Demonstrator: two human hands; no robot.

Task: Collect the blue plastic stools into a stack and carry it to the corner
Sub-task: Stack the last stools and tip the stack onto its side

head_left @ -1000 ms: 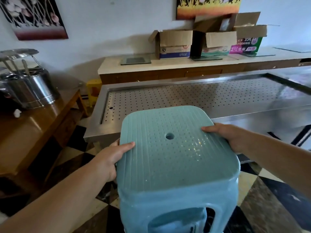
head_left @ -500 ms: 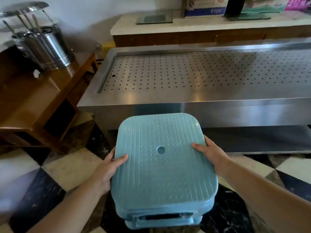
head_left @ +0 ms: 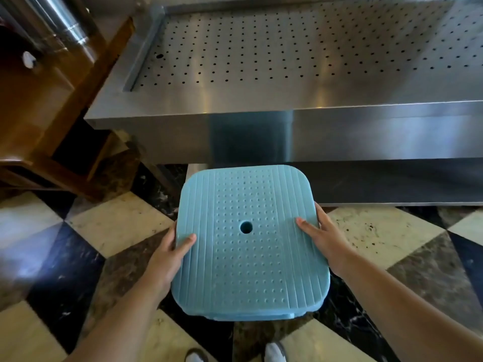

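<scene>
The blue stool (head_left: pixel 248 246) sits squarely between both hands — left hand (head_left: pixel 167 253) and right hand (head_left: pixel 322 239) grip opposite seat edges, equally near, thumbs on top.

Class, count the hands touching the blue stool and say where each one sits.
2. The left hand grips the stool at its left edge, the right hand at its right edge. Stools stacked beneath may be hidden.
</scene>
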